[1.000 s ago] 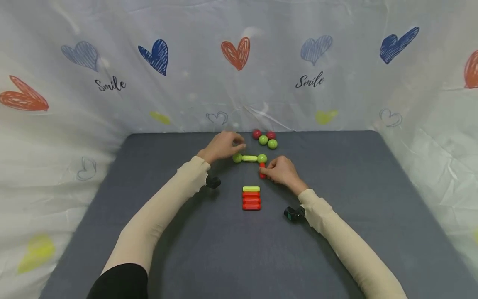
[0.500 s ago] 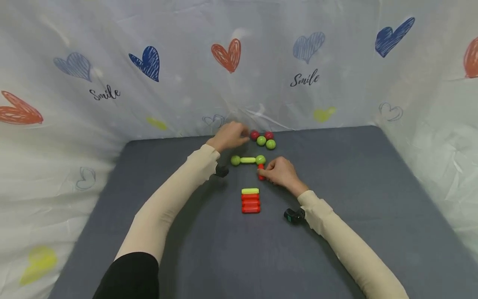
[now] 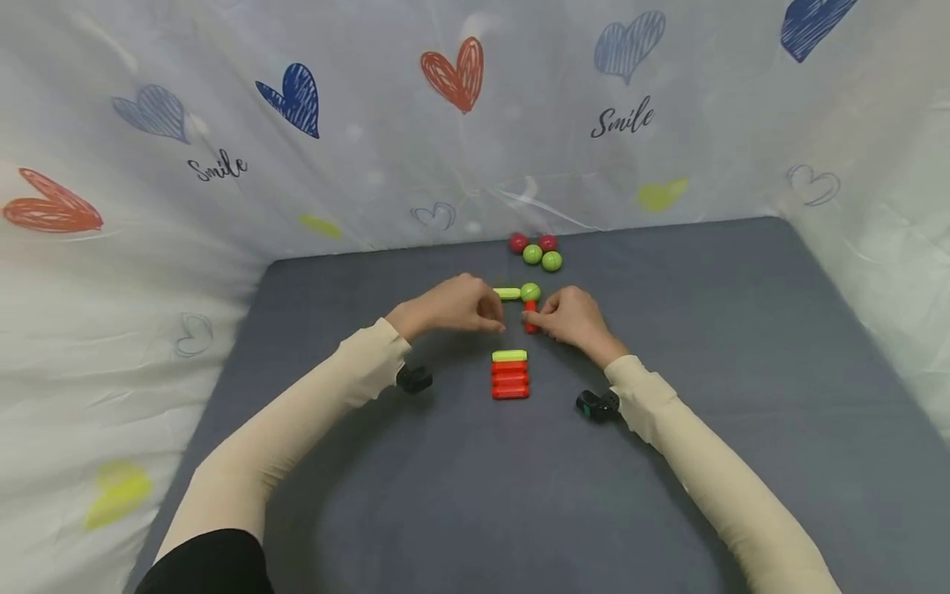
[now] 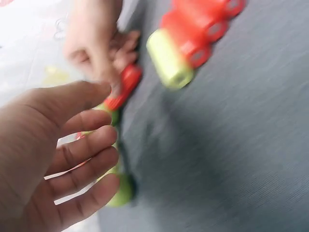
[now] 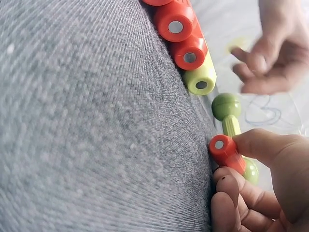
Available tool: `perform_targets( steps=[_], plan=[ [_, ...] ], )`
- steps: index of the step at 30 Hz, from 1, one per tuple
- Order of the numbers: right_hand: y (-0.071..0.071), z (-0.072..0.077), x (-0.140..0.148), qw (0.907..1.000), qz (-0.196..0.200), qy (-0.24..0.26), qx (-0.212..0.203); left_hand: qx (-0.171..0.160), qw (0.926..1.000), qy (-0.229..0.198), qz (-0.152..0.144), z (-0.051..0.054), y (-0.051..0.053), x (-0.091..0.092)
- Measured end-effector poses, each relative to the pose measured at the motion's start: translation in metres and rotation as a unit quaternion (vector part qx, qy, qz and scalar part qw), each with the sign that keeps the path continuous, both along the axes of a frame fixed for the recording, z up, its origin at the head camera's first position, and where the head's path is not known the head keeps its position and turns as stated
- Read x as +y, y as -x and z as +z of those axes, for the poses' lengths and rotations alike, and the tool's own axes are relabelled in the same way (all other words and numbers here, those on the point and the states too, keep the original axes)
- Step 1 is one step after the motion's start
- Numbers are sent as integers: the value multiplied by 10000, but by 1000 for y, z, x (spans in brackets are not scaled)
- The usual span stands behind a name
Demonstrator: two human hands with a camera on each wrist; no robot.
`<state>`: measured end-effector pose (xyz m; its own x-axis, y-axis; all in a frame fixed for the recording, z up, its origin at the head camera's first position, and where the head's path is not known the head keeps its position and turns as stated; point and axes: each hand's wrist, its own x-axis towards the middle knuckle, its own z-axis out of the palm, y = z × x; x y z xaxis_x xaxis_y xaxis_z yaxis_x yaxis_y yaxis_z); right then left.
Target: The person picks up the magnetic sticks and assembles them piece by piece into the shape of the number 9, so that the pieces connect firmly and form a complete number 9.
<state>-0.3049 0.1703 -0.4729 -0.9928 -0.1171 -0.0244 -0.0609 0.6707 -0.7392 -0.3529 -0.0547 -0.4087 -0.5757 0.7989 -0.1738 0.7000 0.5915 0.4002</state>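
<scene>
My right hand [image 3: 577,315] pinches a short red magnetic rod [image 3: 530,320] between thumb and fingers. The rod's far end meets a green ball [image 3: 530,292], from which a yellow-green rod [image 3: 508,294] runs left. A second green ball [image 5: 226,106] at that rod's other end is hidden by my left hand in the head view. My left hand [image 3: 453,305] hovers over this left end, fingers loosely bent and holding nothing. Nearer me, a yellow-green rod [image 3: 510,355] lies against several red rods [image 3: 510,380] in a row.
Behind the joined pieces sit two red balls [image 3: 518,243] and two green balls [image 3: 552,261] in a cluster. The dark grey table [image 3: 460,495] ends at a white curtain [image 3: 371,165] printed with hearts. Both wrists carry small black cameras [image 3: 414,379].
My left hand reached back beside the ball cluster, then came toward me over the left end of the joined pieces. My right hand keeps its pinch on the red rod. The head view has shifted slightly.
</scene>
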Motion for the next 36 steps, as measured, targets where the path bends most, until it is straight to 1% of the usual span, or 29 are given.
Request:
perform_targets(
  steps=[2,6,8,11,12,14,16,18,21,24,26,28,29,31,34,36],
  plan=[
    [1,1,1,10000,4,-31,13,-222,9997,-91,-50,-9,-7,0],
    [0,2,0,9999,17,-96,-44,-497,9982,-305,-108,-26,-15,2],
    [-1,1,-1,9998,12,-141,-109,-655,9969,-413,-144,-32,-19,2],
    [-1,-1,-3,9996,26,-213,-174,-769,9960,-437,-158,-36,-22,2],
    [-2,-1,-4,9996,35,-224,-182,-745,9963,-404,-151,-37,-24,1],
    [-1,-2,-5,9996,55,-225,-165,-592,9978,-257,-133,-37,-26,-1],
    [-1,-2,-6,9997,66,-199,-137,-318,9995,-46,-56,-37,-27,-4],
    [0,-2,-6,9997,73,-171,-136,-65,9999,124,83,-36,-27,-8],
    [1,0,-6,9997,66,-137,-196,185,9990,219,343,-35,-28,-15],
    [4,2,-4,9992,60,-52,-381,353,9975,137,598,-36,-28,-23],
    [6,4,-3,9988,25,-28,-481,397,9956,46,851,-37,-30,-27],
    [8,6,-2,9992,-47,-126,-374,400,9920,-119,1194,-39,-32,-29],
    [10,6,-2,9994,-89,-231,-251,374,9891,-223,1407,-40,-32,-30],
    [12,7,-2,9982,-176,-547,143,257,9811,-503,1850,-42,-34,-31],
    [17,10,-4,9927,-152,-933,748,74,9639,-951,2484,-45,-34,-32],
    [21,12,-6,9893,62,-1051,1010,-29,9510,-1206,2845,-46,-34,-32]
  ],
)
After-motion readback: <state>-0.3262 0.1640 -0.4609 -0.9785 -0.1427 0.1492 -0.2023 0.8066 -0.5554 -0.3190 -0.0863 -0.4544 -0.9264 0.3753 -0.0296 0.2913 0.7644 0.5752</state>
